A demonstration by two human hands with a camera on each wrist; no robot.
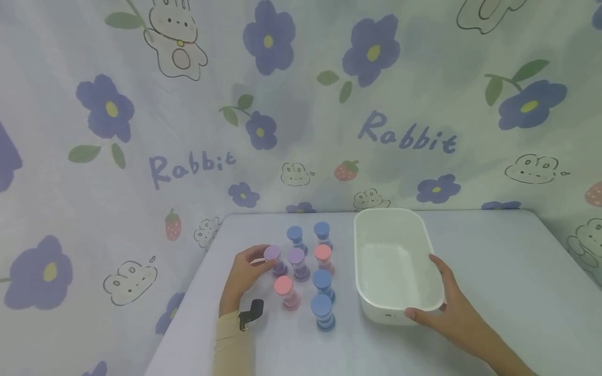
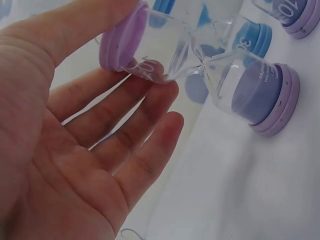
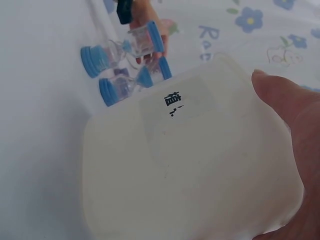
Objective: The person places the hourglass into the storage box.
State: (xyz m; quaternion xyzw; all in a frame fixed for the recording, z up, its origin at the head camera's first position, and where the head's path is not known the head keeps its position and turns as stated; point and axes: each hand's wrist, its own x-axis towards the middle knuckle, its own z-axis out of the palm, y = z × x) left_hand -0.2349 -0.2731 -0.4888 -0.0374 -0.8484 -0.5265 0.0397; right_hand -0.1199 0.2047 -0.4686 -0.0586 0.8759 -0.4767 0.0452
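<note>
My left hand pinches the upper part of a purple-capped hourglass at the left of a group of sand timers. In the left wrist view the thumb lies on its purple cap and the fingertips touch the glass from the other side; the hourglass has purple sand in its lower bulb. With thumb and fingers spread around the near right corner, my right hand holds a white plastic bin. No items show inside the bin. The right wrist view shows its outer wall with dark printed marks.
Beside the held timer stand another purple hourglass, two pink ones and several blue ones. A white cloth covers the table. Behind hangs a curtain with flowers and rabbits.
</note>
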